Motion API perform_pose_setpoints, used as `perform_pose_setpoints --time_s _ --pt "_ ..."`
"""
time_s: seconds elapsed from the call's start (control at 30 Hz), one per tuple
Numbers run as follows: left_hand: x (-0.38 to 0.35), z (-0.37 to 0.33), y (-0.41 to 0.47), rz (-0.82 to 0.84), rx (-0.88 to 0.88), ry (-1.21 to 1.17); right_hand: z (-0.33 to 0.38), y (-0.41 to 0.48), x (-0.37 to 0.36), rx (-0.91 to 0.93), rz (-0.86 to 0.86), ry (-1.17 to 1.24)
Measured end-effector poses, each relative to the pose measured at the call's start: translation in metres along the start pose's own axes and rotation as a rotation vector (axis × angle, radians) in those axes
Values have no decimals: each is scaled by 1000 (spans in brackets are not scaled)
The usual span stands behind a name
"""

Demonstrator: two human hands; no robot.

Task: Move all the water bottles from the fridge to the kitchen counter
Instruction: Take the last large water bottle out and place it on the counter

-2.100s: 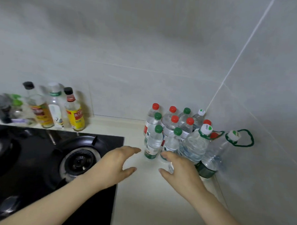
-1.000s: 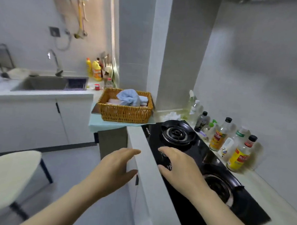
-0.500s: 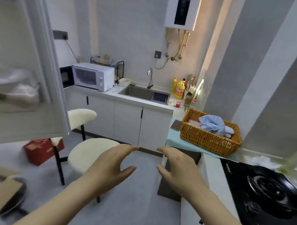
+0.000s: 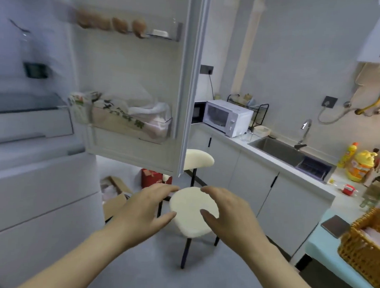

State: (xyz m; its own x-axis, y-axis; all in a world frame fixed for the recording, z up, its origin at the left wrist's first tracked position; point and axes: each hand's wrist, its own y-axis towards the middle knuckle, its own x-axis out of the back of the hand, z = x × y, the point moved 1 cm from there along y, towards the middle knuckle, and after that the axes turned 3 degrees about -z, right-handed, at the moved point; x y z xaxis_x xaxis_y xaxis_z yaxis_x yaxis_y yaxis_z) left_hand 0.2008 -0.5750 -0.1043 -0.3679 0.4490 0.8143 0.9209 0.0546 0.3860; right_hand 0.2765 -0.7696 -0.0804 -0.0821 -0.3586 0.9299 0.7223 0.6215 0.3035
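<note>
Both hands — left hand (image 4: 144, 213), right hand (image 4: 227, 215) — hover apart, fingers loose, holding nothing, before the open fridge (image 4: 33, 126).

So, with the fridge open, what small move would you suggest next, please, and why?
Probably reach up-left into the fridge for what looks like a bottle, blurred, on its shelf: the left hand and right hand are both empty and open, and the door already stands open.
</note>
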Motion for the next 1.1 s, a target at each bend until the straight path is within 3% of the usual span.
perform_pose_setpoints --time_s 0.53,0.8,1.1 --pt "108 61 -78 -255 401 222 138 98 -30 480 26 143" --pt "191 115 -101 -389 411 272 237 144 -25 605 -72 157" --pt "274 183 -110 -474 374 272 325 189 -31 603 -165 185"
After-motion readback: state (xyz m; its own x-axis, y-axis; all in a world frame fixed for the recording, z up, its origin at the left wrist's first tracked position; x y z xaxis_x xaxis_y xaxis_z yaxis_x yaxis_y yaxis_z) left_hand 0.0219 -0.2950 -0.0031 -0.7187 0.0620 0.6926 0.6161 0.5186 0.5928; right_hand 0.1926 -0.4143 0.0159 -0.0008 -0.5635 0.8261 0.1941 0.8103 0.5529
